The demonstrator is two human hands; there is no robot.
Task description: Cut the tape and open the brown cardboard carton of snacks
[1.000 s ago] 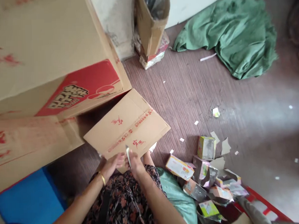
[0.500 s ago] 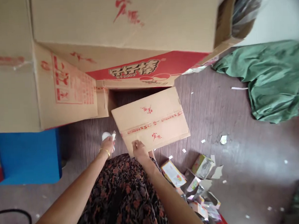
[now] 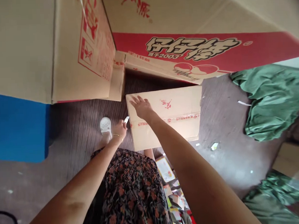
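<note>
A taped cardboard box (image 3: 184, 130) with red print and a printed tape strip sits low in front of me. My right hand (image 3: 142, 107) lies on its top near the far left corner, fingers spread. At the box's left side, my left hand (image 3: 120, 130) is closed round a small, short white object (image 3: 126, 119). Its tip sticks out towards the box edge. It resembles a box cutter, but most of it is hidden in the fist. The box flaps look closed.
Large cartons (image 3: 175, 19) with red lettering stand ahead and to the left, above a blue box (image 3: 20, 129). Green cloth (image 3: 269, 98) lies at right. Small torn packages (image 3: 166, 170) are heaped by my skirt. A white shoe (image 3: 105, 125) is on my foot.
My right hand has moved from the box's near edge to its far left corner and spread its fingers. The box has turned slightly. My left hand has come closer to its side. The view has shifted.
</note>
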